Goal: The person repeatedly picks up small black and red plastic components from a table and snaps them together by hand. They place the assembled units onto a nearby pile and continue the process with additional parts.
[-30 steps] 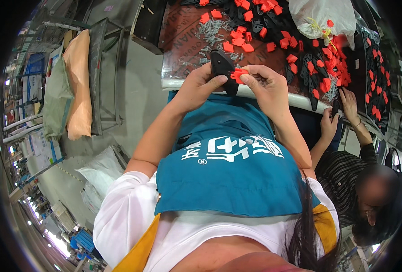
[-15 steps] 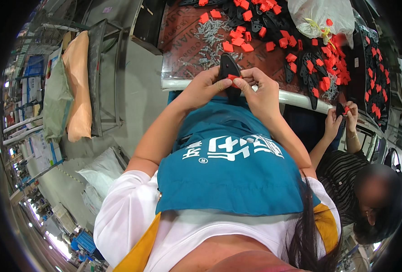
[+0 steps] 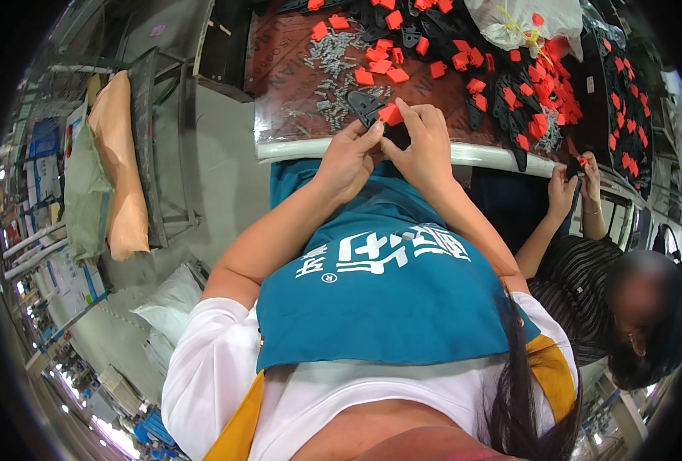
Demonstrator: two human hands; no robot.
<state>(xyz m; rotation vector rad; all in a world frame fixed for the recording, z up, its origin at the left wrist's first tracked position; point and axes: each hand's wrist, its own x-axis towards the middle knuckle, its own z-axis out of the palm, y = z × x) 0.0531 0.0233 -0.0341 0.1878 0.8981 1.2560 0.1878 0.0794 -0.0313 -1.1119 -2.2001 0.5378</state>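
Observation:
Between my hands, by the table's near edge, is a pointed black plastic part (image 3: 365,104) with holes in it, tilted to the upper left. A small red plastic piece (image 3: 390,114) sits across its middle; whether it is fastened there I cannot tell. My left hand (image 3: 350,160) is closed on the black part, thumb beside the red piece. My right hand (image 3: 425,146) is closed around the part's lower end, its index finger touching the red piece. The fingers partly hide that end.
On the brown tabletop (image 3: 283,107) lie small metal springs (image 3: 333,58), scattered red pieces (image 3: 377,66) and black parts (image 3: 502,104). A white plastic bag (image 3: 510,23) stands behind a red heap (image 3: 552,88). At the right a co-worker (image 3: 579,296) holds a similar part.
The black part has turned from upright to tilted left. My left thumb has come off the red piece, and my right index finger has moved up beside it. The view has shifted slightly.

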